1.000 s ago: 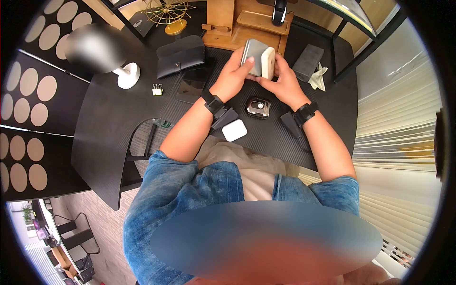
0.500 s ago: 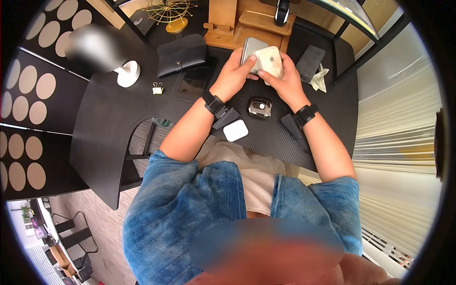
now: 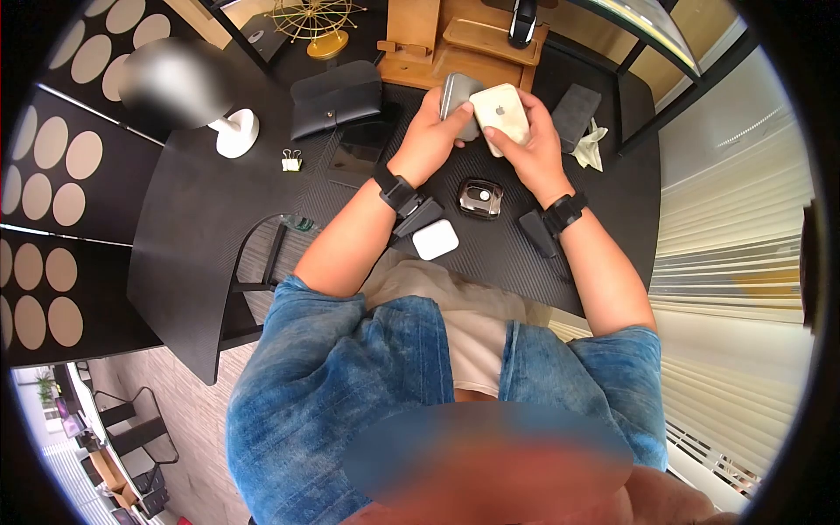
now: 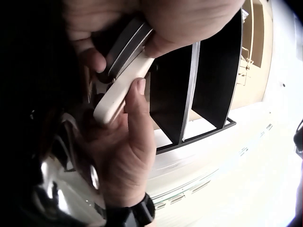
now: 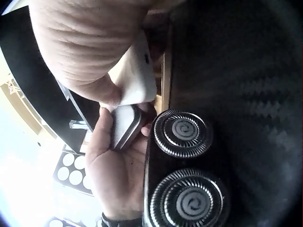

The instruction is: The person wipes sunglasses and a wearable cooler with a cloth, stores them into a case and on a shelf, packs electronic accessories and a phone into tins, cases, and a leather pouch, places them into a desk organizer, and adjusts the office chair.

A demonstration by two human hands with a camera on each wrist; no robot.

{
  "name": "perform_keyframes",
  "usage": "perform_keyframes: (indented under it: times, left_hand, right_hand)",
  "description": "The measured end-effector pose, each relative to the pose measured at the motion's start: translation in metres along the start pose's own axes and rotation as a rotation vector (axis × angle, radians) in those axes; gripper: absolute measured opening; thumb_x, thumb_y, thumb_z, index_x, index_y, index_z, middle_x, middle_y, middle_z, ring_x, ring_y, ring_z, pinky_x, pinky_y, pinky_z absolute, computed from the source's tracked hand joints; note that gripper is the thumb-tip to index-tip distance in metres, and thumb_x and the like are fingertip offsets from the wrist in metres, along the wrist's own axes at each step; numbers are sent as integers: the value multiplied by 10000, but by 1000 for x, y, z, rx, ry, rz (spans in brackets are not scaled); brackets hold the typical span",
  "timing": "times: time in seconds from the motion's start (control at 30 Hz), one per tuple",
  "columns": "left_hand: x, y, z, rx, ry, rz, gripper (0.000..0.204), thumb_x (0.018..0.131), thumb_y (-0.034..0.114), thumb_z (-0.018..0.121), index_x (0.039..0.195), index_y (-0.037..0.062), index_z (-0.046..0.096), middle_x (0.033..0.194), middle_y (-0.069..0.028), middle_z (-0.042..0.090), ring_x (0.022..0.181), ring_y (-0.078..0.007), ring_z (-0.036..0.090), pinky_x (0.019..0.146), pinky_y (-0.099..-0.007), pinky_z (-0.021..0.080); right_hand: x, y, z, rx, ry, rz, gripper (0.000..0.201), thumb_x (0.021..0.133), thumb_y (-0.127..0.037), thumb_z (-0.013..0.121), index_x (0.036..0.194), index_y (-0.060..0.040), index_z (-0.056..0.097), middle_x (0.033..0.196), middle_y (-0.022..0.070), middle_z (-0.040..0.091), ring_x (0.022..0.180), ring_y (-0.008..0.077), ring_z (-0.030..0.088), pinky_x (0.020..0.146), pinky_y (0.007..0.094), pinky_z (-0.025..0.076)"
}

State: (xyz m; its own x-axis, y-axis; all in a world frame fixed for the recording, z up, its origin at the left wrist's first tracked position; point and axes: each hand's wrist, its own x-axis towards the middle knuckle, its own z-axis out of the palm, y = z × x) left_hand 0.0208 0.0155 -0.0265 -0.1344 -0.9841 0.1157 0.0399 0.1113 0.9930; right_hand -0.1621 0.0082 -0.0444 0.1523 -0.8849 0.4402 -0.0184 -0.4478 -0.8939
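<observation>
My left hand (image 3: 427,143) grips a grey slab with rounded corners (image 3: 458,91), thumb lying on its face. In my right hand (image 3: 538,159) is a cream slab with an apple logo (image 3: 501,114), pinched between thumb and fingers, its broad face toward the head camera. The two slabs sit side by side above the desk, the cream one overlapping the grey one's edge in the head view. From the left wrist, the cream slab (image 4: 124,86) shows edge-on against the grey one. Nearer my body lie a dark two-headed electric shaver (image 3: 480,199) and a white rounded case (image 3: 435,240).
On the black desk (image 3: 188,236) lie a black pouch (image 3: 337,101), a binder clip (image 3: 291,160), a dark grey box (image 3: 577,114) and a crumpled cloth (image 3: 591,149). A white lamp base (image 3: 237,134) stands left. Behind the hands is a wooden stand (image 3: 411,70).
The right hand has turned the cream slab from edge-on to face-up, showing its logo, and shifted slightly right. The left hand keeps its hold on the grey slab.
</observation>
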Motion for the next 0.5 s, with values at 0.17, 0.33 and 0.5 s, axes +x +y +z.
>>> perform_keyframes:
  times: [0.17, 0.33, 0.5]
  left_hand:
    - [0, -1, -2, -26, -87, -39, 465, 1012, 333, 525, 1341, 27, 405, 1132, -95, 619, 992, -181, 642, 748, -283, 505]
    - [-4, -2, 5, -202, -318, -135, 513, 1032, 396, 475, 1367, 26, 358, 1206, -125, 574, 1024, -214, 630, 858, -326, 526]
    - [-3, -4, 5, -322, -338, -127, 490, 1052, 408, 403, 1379, 45, 372, 1248, -105, 553, 1098, -190, 590, 890, -346, 521]
  right_hand:
    - [3, 3, -5, -180, 166, -54, 370, 805, -126, 782, 1108, -3, 610, 1016, 87, 638, 966, 197, 622, 848, 311, 488]
    - [4, 0, -8, -378, 133, -220, 358, 863, -96, 704, 1202, -12, 626, 1066, 102, 607, 997, 242, 601, 876, 322, 476]
    - [2, -8, -2, -285, -67, -220, 425, 930, -82, 600, 1354, -79, 566, 1287, 132, 556, 1200, 273, 531, 1028, 332, 405]
